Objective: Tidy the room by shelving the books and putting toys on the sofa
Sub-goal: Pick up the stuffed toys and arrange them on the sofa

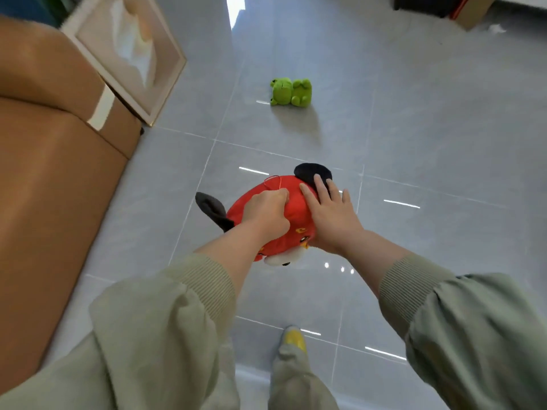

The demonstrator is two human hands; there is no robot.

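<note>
Head view, looking down. Grey tiled floor [414,137] fills most of the frame, glossy, with light streaks.

Sofa [47,179]: brown, along the left edge, its corner near the frame's middle left.

Picture frame [130,51]: pale, tilted, leaning on the sofa's far end, lower corner on the floor. It stands between the sofa end and the open floor.

Red plush [296,208]: round, black ears at left and upper right, white face part at the bottom. It sits right of the sofa, apart from it, with bare tile between. Cannot tell whether it rests on the floor or is lifted.

Left hand [268,213]: fingers curled, gripping the red fabric on top of the plush.

Right hand [331,214]: fingers straight and spread, laid flat on the plush's right side, fingertips on the upper ear.

Frog [291,92]: green plush, lying on the floor beyond the red one, well apart from it and from the sofa.

Box [473,11]: cardboard, top right corner, beside a dark object too blurred to identify.

Shoe [294,340]: yellow toe, on the floor below the hands.
</note>
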